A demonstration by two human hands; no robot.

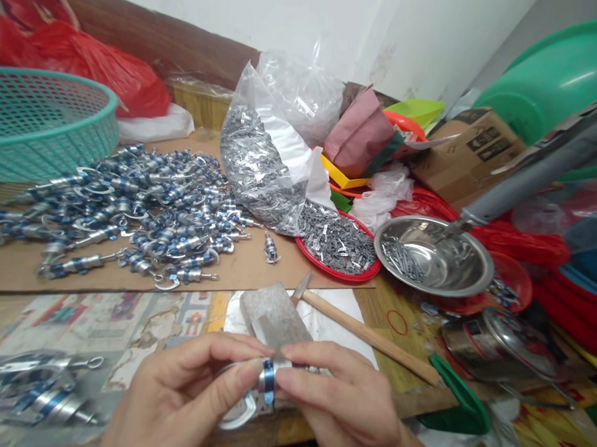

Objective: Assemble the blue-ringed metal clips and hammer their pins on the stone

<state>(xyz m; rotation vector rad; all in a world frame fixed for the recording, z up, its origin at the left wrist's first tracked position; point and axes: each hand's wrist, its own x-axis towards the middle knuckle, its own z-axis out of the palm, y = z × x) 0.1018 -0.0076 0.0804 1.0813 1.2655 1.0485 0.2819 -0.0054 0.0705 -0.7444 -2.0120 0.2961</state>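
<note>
A small silver metal cylinder fitting with a blue band [269, 381] is pinched between both my hands at the near edge of the table. My left hand [184, 391] grips its left end, with a pale curved metal piece [241, 410] hanging below the fingers. From the other side, the fingertips of my right hand [342, 392] close on the fitting beside the blue band. Just behind my fingers lies a grey metal block [276, 316]. A hammer with a wooden handle [367, 334] rests to the block's right. My fingers partly hide the fitting.
A large heap of similar fittings [149, 209] covers the cardboard at left; several more [44, 390] lie near left. A plastic bag of small metal clips [256, 161] leans beside a red dish [366, 278]. Further right stand a steel bowl [481, 260] and green dustpan [462, 405].
</note>
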